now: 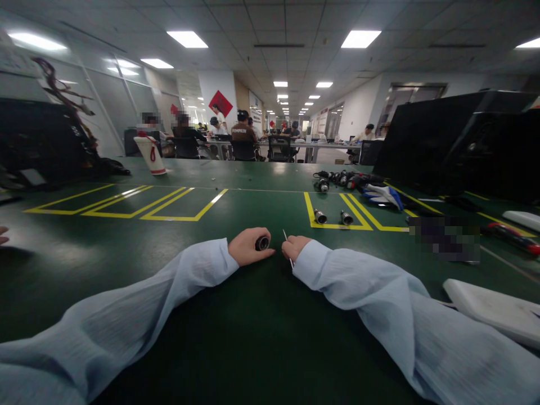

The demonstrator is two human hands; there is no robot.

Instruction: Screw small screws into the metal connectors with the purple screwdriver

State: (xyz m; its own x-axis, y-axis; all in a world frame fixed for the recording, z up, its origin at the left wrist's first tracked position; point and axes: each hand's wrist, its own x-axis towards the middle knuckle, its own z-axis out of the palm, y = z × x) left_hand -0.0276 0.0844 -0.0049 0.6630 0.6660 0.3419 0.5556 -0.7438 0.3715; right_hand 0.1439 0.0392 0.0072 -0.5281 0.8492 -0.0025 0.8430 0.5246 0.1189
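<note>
In the head view, both forearms in pale blue sleeves lie flat on the green desk, which seems to steady the hands for fine work. The left hand is clenched around a cylindrical metal fitting. Its open end is turned up towards the camera, probably so the bore can be seen. This fitting sits to the left of the yellow-taped square and nearer the person. The right hand, also left of that square and nearer the person, pinches a thin metal pin much like a pen, and the pin stands close to the fitting. Inside the square lie two similar fittings side by side, apparently parked there in order. Beyond the square rests a heap of parts, and to the square's right lie blue-and-white gloves. Far left of the square, another person's hand shows at the frame's edge.
</note>
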